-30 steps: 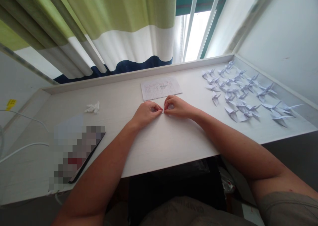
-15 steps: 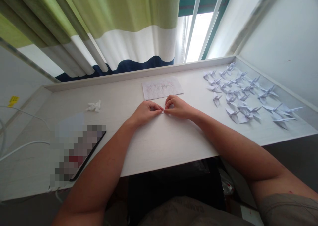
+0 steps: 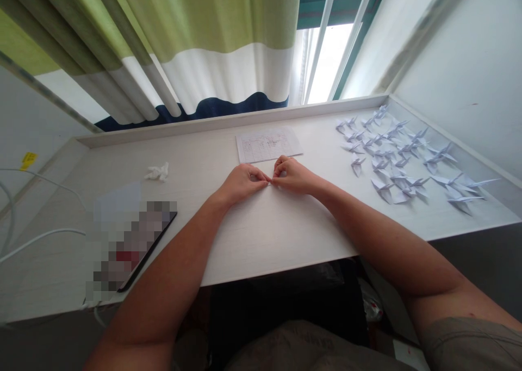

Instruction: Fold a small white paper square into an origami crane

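My left hand (image 3: pixel 241 181) and my right hand (image 3: pixel 294 175) meet at the middle of the white desk (image 3: pixel 261 235). Both are closed in a pinch on a small piece of white paper (image 3: pixel 269 183), of which only a sliver shows between the fingertips. The rest of it is hidden by my fingers. Both forearms rest across the desk's front edge.
Several folded white paper cranes (image 3: pixel 391 153) lie at the right of the desk. A printed sheet (image 3: pixel 267 144) lies just behind my hands. A crumpled white scrap (image 3: pixel 158 171) and a dark flat device (image 3: pixel 142 251) sit at the left, with white cables (image 3: pixel 36 240) beyond. Curtain and window stand behind.
My hands stay pinched on the small paper with hardly any movement. The view has shifted slightly, so everything sits a little to the right.
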